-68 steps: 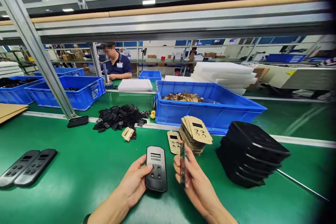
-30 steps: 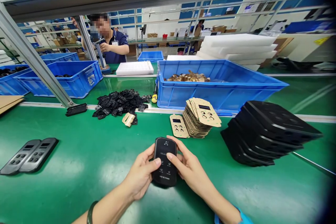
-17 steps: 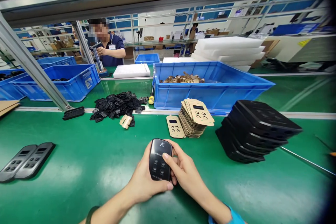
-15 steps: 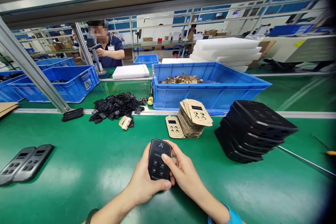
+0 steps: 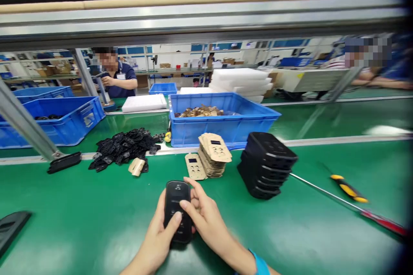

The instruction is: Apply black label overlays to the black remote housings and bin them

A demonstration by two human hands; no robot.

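A black handheld device [image 5: 178,192] with a keypad front sits between my two hands, face up, above the green bench top. My left hand [image 5: 156,234] wraps its left side, thumb on the lower part of the face. At its right edge my right hand [image 5: 208,219] grips with curled fingers, the thumb lying on the middle of the face. Just beyond stands a stack of beige adhesive-backed panels [image 5: 214,150], one single panel [image 5: 195,166] leaning out at its left. A stack of black device housings [image 5: 266,165] is to the right.
Behind are a blue bin [image 5: 222,126] of brown scraps and a pile of small black parts [image 5: 124,148]. A yellow-black screwdriver [image 5: 348,189] and a red-handled one [image 5: 383,222] lie right. A metal post [image 5: 29,122] rises at left. A co-worker [image 5: 119,77] sits across.
The view has swung to the right, so the bench things sit farther left and both screwdrivers show. My left thumb has moved from the device's lower edge onto its face.
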